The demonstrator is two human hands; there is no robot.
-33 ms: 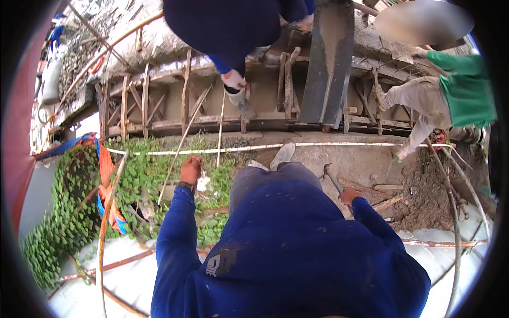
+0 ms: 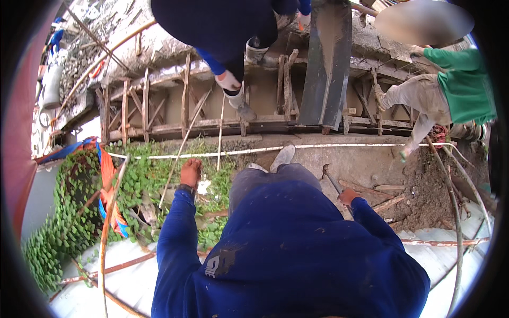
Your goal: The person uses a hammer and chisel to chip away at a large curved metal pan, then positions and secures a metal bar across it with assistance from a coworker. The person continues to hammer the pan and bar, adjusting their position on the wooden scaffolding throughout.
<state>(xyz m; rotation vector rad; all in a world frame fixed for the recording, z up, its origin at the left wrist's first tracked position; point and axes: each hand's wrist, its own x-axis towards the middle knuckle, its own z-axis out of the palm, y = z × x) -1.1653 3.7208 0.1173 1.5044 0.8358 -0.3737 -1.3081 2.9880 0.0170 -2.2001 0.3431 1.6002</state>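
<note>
My left hand [image 2: 191, 174] is held out over weeds [image 2: 143, 185], a little right of a thin leaning stick [image 2: 176, 169]; its fingers are curled, and I cannot make out anything in them. My right hand [image 2: 348, 197] grips the handle of a hammer [image 2: 332, 180], its head up and to the left over the concrete ground [image 2: 302, 159]. A long white pipe [image 2: 244, 150] crosses just beyond my shoes [image 2: 282, 158]. Beyond it runs a timber formwork frame [image 2: 146, 106] with grey material inside.
A co-worker in dark blue [image 2: 212, 26] stands over the formwork, near a dark metal chute [image 2: 326, 69]. Another in green [image 2: 464, 90] leans at the right. Orange-blue tarp [image 2: 108, 180], bent poles [image 2: 450, 196] and white sheeting [image 2: 127, 244] surround me.
The co-worker in dark blue has shifted slightly to the left, and a second boot now shows. The view has moved a little; my hands hold much the same position.
</note>
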